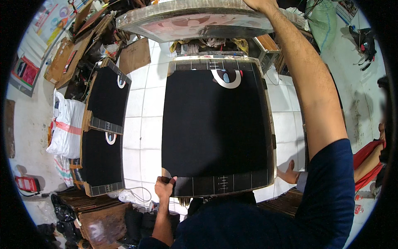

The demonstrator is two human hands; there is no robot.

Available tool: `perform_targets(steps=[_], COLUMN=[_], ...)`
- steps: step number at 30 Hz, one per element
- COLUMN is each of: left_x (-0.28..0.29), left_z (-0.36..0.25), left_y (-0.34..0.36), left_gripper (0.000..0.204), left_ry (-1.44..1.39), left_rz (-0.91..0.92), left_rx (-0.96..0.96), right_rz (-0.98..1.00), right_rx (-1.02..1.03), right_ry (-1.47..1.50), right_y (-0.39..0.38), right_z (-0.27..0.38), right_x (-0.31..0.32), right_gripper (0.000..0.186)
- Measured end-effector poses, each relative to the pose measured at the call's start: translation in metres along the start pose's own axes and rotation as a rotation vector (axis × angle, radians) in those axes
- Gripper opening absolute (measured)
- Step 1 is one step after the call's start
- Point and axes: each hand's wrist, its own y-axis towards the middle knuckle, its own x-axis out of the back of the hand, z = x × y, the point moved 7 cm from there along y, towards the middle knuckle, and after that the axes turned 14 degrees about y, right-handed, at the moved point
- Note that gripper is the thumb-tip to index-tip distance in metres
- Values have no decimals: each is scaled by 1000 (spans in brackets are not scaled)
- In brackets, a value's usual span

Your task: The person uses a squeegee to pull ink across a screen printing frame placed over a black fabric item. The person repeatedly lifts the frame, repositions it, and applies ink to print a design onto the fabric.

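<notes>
Head view: smooth black cloth (190, 120), white curved print (229, 86)

Cloth (195, 133) on central board (240, 184), frame (195, 14) behind it, sack (68, 116) far left

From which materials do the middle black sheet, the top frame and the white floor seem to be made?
Black sheet: probably fabric, matt, as it shows no shine.
Frame: perhaps wood, dull, being thick and stained.
Floor: likely ceramic tile, smooth, with gridded joints.
</notes>
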Motion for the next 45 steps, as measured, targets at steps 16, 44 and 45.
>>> perform_targets(steps=[16, 44, 45], left_x=[-35, -71, -74], left_z=[6, -276, -276], left_y=[41, 72, 76], left_gripper=[76, 96, 96], left_ry=[222, 293, 289], left_rz=[57, -360, -380], left_rx=[-36, -687, -679], right_rz=[97, 491, 558], right_rx=[46, 328, 317], right_ry=[-42, -128, -130], right_y=[-2, -79, -78], right_z=[-4, -234, -236], right_x=[-11, -353, -357], right_gripper=[63, 68, 61])
